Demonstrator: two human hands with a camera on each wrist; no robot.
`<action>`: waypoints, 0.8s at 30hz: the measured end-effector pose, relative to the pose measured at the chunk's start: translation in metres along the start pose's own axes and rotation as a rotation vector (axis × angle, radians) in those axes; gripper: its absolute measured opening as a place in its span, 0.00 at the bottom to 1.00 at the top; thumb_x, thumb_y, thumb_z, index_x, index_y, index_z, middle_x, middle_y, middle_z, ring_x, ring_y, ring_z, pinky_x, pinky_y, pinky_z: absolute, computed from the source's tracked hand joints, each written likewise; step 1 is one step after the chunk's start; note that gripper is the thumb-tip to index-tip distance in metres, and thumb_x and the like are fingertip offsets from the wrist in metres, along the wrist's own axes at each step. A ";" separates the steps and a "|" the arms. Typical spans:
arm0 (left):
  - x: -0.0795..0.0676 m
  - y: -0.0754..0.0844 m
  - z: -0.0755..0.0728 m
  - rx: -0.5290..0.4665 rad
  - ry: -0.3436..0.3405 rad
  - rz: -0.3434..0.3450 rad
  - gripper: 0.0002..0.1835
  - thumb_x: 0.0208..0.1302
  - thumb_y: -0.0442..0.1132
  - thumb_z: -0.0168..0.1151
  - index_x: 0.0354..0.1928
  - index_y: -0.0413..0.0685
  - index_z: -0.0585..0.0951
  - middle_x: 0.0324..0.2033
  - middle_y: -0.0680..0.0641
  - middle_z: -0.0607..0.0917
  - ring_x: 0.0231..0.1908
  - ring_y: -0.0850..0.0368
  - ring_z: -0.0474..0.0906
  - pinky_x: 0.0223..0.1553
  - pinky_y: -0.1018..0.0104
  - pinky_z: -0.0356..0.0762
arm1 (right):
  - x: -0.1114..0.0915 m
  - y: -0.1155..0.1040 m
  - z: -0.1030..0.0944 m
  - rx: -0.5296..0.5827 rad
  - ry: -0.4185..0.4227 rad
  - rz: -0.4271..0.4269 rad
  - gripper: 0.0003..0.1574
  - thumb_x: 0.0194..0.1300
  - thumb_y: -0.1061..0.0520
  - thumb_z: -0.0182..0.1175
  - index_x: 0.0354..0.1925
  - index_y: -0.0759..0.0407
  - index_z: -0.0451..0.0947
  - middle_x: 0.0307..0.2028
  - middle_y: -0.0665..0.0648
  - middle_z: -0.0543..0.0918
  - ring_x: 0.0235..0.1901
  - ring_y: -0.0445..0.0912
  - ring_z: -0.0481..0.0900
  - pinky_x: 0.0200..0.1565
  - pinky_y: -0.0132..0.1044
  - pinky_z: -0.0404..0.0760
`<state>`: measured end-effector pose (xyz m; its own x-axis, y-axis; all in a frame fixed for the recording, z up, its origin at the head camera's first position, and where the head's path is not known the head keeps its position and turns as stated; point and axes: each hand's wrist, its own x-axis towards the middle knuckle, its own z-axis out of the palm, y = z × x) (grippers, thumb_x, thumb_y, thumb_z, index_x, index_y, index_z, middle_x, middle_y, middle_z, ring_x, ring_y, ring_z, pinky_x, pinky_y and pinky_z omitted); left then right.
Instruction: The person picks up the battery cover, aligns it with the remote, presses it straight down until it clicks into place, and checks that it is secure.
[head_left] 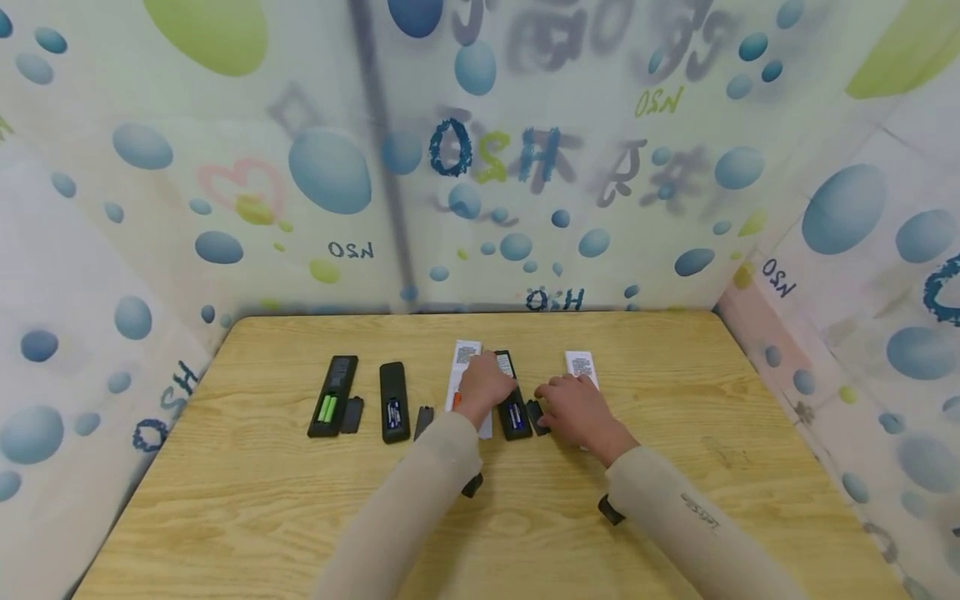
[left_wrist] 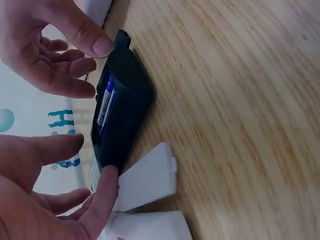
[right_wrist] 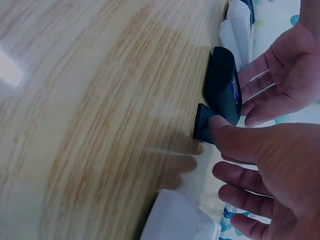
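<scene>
A black remote control [head_left: 506, 400] lies on the table with its battery bay uncovered and blue batteries [left_wrist: 106, 107] inside. My left hand [head_left: 486, 385] is over its left side, and one fingertip touches the remote's edge in the left wrist view. Beside the remote's right side lies a small black battery cover [right_wrist: 201, 122]. The thumb of my right hand [head_left: 579, 410] rests on this cover, while the other fingers hang loosely bent. Partly under my left arm is a white remote [head_left: 454, 377], with a white battery cover [left_wrist: 150, 180] next to it.
To the left lie two more black remotes, one with green batteries [head_left: 327, 408] and one with blue batteries [head_left: 393, 412], each beside a loose cover [head_left: 352, 415]. Another white remote [head_left: 581, 362] lies partly behind my right hand. A patterned wall [head_left: 480, 283] borders the wooden table [head_left: 247, 500].
</scene>
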<state>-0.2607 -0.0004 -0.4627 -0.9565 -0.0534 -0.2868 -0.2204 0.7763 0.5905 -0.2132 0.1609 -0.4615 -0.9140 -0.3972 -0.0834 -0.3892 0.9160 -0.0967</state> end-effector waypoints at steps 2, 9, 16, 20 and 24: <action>0.000 0.001 0.000 0.021 0.002 -0.005 0.30 0.58 0.45 0.68 0.60 0.40 0.73 0.52 0.40 0.78 0.42 0.48 0.74 0.49 0.54 0.78 | 0.000 -0.001 -0.001 0.003 -0.009 0.006 0.24 0.60 0.46 0.69 0.53 0.52 0.81 0.48 0.54 0.84 0.50 0.51 0.78 0.54 0.50 0.73; -0.006 0.005 0.001 0.049 0.019 -0.001 0.31 0.57 0.45 0.70 0.60 0.39 0.73 0.53 0.39 0.76 0.42 0.47 0.75 0.50 0.53 0.79 | 0.002 -0.004 -0.002 -0.023 -0.025 -0.010 0.26 0.58 0.47 0.70 0.54 0.51 0.81 0.48 0.53 0.84 0.48 0.50 0.77 0.52 0.48 0.72; -0.003 0.009 0.005 0.102 0.035 -0.010 0.28 0.57 0.43 0.69 0.58 0.39 0.75 0.51 0.39 0.77 0.40 0.49 0.75 0.46 0.55 0.80 | 0.006 -0.004 0.000 -0.080 -0.041 -0.053 0.26 0.60 0.48 0.69 0.57 0.49 0.80 0.47 0.54 0.83 0.46 0.50 0.76 0.51 0.47 0.73; -0.001 0.012 0.005 0.141 0.052 -0.015 0.26 0.56 0.43 0.70 0.55 0.40 0.78 0.48 0.39 0.78 0.38 0.48 0.75 0.43 0.55 0.80 | 0.008 -0.004 0.001 -0.075 -0.041 -0.053 0.25 0.60 0.48 0.69 0.55 0.51 0.81 0.46 0.54 0.83 0.46 0.50 0.76 0.51 0.47 0.73; -0.002 0.015 0.004 0.151 0.063 -0.013 0.25 0.55 0.41 0.69 0.55 0.39 0.78 0.48 0.38 0.77 0.39 0.47 0.75 0.43 0.54 0.80 | 0.009 -0.003 0.002 -0.066 -0.032 -0.062 0.23 0.59 0.50 0.70 0.52 0.53 0.81 0.45 0.54 0.84 0.45 0.50 0.77 0.49 0.47 0.72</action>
<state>-0.2612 0.0142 -0.4561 -0.9648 -0.1002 -0.2430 -0.2066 0.8606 0.4655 -0.2202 0.1543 -0.4641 -0.8839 -0.4542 -0.1114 -0.4530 0.8907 -0.0372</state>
